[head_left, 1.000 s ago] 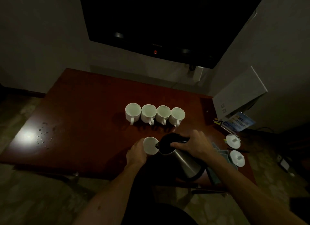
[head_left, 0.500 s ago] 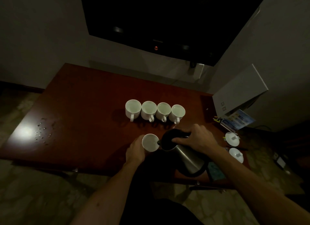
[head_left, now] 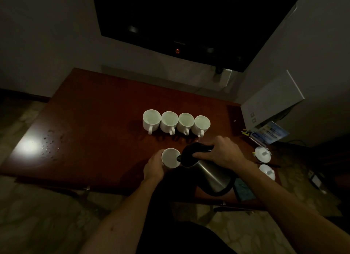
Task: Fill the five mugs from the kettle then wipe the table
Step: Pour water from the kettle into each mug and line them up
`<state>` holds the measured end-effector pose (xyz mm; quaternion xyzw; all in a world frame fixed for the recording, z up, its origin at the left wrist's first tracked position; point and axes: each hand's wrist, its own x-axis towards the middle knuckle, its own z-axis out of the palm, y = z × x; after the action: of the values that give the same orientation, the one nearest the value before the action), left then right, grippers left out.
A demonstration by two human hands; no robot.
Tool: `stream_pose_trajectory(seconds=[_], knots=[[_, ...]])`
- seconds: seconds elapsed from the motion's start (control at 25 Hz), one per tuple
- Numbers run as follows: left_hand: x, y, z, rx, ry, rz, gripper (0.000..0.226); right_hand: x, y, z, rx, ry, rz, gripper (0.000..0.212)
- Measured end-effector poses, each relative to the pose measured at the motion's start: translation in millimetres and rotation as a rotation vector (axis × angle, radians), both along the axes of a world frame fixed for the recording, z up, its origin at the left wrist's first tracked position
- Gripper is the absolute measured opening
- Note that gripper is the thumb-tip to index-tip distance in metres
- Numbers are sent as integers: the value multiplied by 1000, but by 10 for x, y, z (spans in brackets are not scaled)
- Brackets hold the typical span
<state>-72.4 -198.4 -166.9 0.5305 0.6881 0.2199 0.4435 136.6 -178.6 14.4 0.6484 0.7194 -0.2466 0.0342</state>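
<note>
presently we find the right hand (head_left: 220, 155) gripping the tilted kettle (head_left: 206, 171), spout over the fifth mug (head_left: 170, 158), which the left hand (head_left: 154, 166) steadies. four mugs (head_left: 176, 123) stand at twelve o'clock. we judge pouring is underway; next, levelling the kettle.

dim, underexposed | glare patch on table (head_left: 28, 146) left | wide-angle edge warp

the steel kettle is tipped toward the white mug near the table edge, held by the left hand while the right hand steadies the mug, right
Not quite: the hands are swapped. In the head view the right hand grips the steel kettle, tipped with its spout over the white mug near the edge of the red-brown wooden table, while the left hand steadies that mug.
</note>
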Motion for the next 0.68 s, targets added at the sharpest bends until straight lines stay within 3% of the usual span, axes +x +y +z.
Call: stream_pose_trajectory(seconds=[0.2, 0.68], knots=[[-12, 17, 1, 10, 42, -2, 50, -22, 15, 4, 8, -5, 14, 46], [-1, 10, 50, -18, 59, -24, 62, -20, 29, 45, -9, -26, 20, 44]])
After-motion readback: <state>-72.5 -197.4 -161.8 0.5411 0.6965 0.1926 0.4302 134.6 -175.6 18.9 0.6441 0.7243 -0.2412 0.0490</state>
